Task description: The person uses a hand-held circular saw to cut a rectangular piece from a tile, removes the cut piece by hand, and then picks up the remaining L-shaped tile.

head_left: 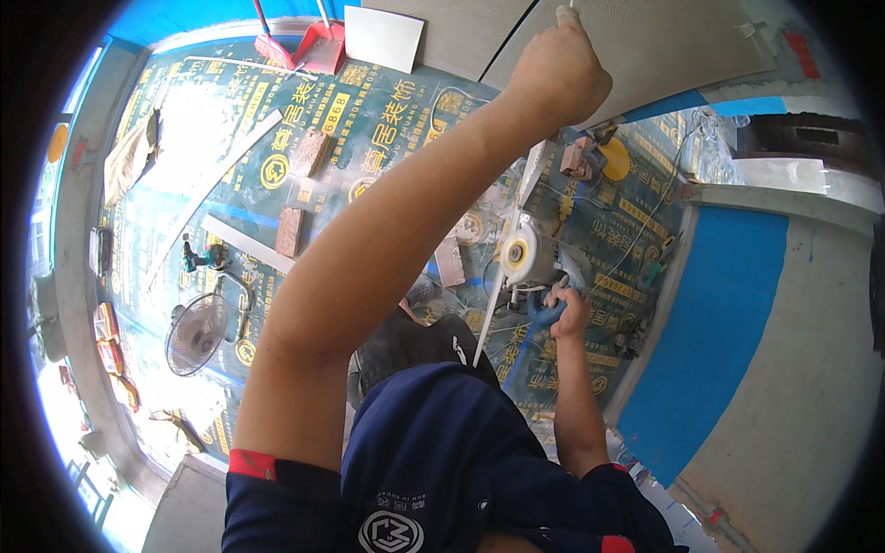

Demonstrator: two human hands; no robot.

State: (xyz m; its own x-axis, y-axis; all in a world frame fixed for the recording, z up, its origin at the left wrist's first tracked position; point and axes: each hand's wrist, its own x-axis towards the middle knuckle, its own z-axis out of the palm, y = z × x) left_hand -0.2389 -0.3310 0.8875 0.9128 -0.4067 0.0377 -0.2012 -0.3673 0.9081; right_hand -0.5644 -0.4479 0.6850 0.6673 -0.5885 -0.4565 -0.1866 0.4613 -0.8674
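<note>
My left hand (560, 64) is raised across the upper middle, its fingers closed in a fist with the thumb on top. A thin pale bit shows by its fingertips at the picture's edge, too small to name. My right hand (570, 313) is wrapped round the blue handle of a handheld power saw (527, 253), which has a round pale guard. Right beside the saw's left side runs a long narrow white strip (491, 318), seen nearly edge-on. The far part of that strip is partly hidden behind my left forearm.
Bricks (289, 230) lie on the green printed floor covering (212, 120), with more reddish blocks (579, 158) beyond the saw. A fan (196, 334), a cordless tool (201, 256) and a long strip (217, 189) are at left. A red dustpan (322, 48) and large boards (645, 55) stand at the far wall.
</note>
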